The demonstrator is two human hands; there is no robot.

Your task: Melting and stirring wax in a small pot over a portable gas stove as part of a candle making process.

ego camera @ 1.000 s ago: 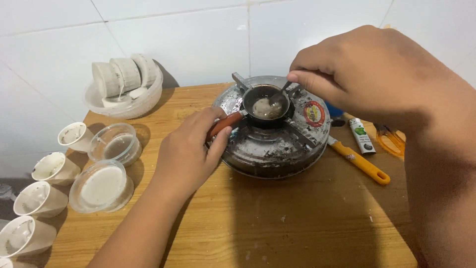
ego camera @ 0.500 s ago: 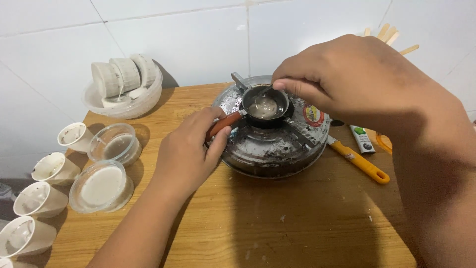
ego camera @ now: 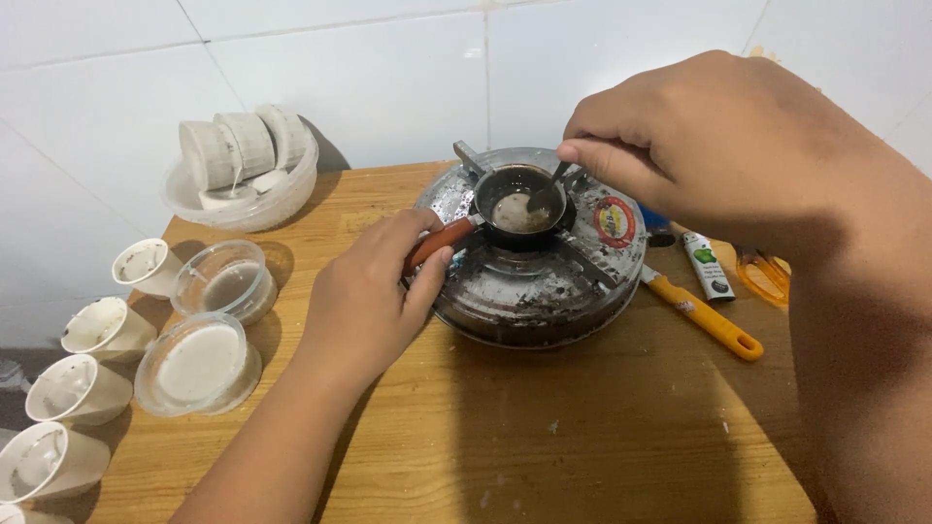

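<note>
Since half a second ago our right hand (ego camera: 718,146), pinching the spoon (ego camera: 546,189), shifted right; our left hand (ego camera: 374,291) grips the pan (ego camera: 519,206) handle; wax half melted.

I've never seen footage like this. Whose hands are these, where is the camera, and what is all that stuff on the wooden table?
There is no machine here: a person wears a camera on the head, so you look down at their own two hands. The left hand grips the reddish handle of a small dark pan, which sits on a round, grimy metal burner. The right hand pinches a thin metal spoon that dips into the pale lump in the pan. On the wooden table, to the left, lie small white cups, two clear lidded tubs and a clear bowl of white blocks. To the right lie a yellow-handled tool and a lighter.
</note>
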